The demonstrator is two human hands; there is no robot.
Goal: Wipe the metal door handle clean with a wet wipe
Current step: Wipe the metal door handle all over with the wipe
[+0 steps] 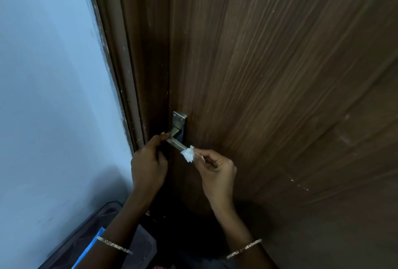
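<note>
A silver metal door handle [177,142] juts from its steel backplate [180,120] on a dark brown wooden door [269,75]. My left hand [148,163] grips the handle's bend near the plate, thumb and forefinger around it. My right hand [215,169] pinches a crumpled white wet wipe [188,154] against the free end of the lever. The lever's tip is hidden under the wipe.
The brown door frame [129,75] runs along the door's left edge, with a pale blue wall [53,96] beyond it. A dark bag-like object [92,234] lies low at the left by my forearm. Both wrists wear thin bangles.
</note>
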